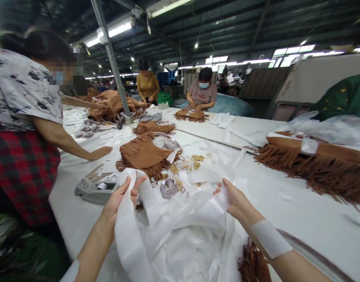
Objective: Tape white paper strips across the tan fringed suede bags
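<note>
A large piece of thin white fabric (182, 235) spreads in front of me, its near part sagging in folds. My left hand (121, 196) pinches its left edge, with a strip of it draped over the fingers. On the other side, my right hand (231, 196) is closed on the right edge, thumb against fingers. Just past the fabric lies a rolled grey-lilac band (168, 188). A brown fringed garment piece (147, 152) rests farther out. Brown fringe (253, 260) shows under the fabric near my right forearm.
A grey tape dispenser (99, 192) stands left of my left hand. Tan scraps (197, 160) lie mid-table. A stack of brown fringed pieces (312, 160) sits at right. One co-worker (30, 102) leans on the table at left; two others work at the far side. A metal post (112, 58) rises there.
</note>
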The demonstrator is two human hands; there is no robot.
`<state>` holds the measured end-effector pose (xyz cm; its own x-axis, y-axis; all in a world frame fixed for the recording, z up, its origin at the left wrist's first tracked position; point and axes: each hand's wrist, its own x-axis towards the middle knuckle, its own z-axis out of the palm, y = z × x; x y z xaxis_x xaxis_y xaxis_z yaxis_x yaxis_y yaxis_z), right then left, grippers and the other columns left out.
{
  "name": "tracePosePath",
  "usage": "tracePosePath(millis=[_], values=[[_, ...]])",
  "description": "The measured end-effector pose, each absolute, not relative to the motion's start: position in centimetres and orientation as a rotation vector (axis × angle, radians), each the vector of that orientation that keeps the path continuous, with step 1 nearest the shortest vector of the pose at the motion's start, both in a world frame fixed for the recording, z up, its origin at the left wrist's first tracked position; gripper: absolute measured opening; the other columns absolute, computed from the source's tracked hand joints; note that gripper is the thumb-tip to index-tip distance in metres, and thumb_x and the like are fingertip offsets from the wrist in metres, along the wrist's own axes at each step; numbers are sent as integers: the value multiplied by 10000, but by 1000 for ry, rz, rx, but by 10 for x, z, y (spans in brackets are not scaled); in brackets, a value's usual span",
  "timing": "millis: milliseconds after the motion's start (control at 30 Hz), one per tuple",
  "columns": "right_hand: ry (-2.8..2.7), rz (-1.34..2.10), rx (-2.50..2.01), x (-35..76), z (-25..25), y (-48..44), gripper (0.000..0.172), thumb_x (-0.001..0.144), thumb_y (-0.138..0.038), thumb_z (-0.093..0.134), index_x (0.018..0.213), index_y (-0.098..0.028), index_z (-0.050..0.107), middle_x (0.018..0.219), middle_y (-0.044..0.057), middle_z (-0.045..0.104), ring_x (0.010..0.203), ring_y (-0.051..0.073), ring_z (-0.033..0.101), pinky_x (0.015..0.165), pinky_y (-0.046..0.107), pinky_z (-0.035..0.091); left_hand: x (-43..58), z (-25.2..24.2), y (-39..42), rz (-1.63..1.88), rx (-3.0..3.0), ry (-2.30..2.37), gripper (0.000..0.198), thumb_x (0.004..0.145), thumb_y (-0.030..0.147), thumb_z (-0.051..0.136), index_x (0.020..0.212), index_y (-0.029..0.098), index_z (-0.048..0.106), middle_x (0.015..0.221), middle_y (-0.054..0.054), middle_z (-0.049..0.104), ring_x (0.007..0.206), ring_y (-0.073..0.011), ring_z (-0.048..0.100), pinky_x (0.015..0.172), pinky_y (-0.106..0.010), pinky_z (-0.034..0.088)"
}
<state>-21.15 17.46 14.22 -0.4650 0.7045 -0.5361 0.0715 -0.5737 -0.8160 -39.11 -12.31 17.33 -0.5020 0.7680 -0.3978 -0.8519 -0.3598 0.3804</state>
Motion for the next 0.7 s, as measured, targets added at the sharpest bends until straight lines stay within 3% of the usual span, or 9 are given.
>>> tracePosePath(millis=[167, 433, 500, 600, 700], values=[[-1113, 2133, -1239, -202, 144, 171, 143, 838, -327, 602, 831, -186, 577, 492, -24, 548, 469, 139, 571, 495, 246, 488, -392, 167, -116, 1952, -155, 640, 366, 990, 369, 365, 1150, 143, 604, 510, 16, 521, 378, -57, 506, 378, -105, 424], [-1228, 2114, -1106, -192, 135, 170, 191, 769, -316, 683, 840, -165, 590, 514, -19, 581, 482, 124, 575, 500, 225, 489, -369, 150, -90, 1781, -174, 893, 323, 952, 316, 483, 1093, 48, 595, 529, -14, 585, 323, -74, 501, 304, -126, 374], [-1268, 2133, -1077, -189, 131, 170, 233, 759, -349, 696, 851, -162, 592, 521, -18, 586, 482, 124, 572, 494, 223, 482, -363, 141, -76, 1752, -136, 927, 318, 945, 293, 498, 1077, 23, 601, 588, -53, 635, 359, -87, 544, 330, -139, 416], [-1318, 2166, -1015, -185, 130, 168, 302, 732, -413, 724, 855, -168, 598, 525, -26, 583, 497, 124, 578, 505, 224, 481, -359, 131, -53, 1827, -17, 884, 282, 936, 253, 515, 1048, 16, 620, 801, -136, 708, 623, -147, 686, 557, -190, 559], [-1342, 2212, -919, -183, 134, 165, 334, 712, -458, 740, 838, -180, 603, 521, -40, 571, 494, 110, 563, 551, 232, 495, -358, 122, -31, 1888, 136, 875, 228, 892, 219, 585, 1019, 40, 646, 1019, -182, 698, 952, -233, 681, 876, -316, 545]])
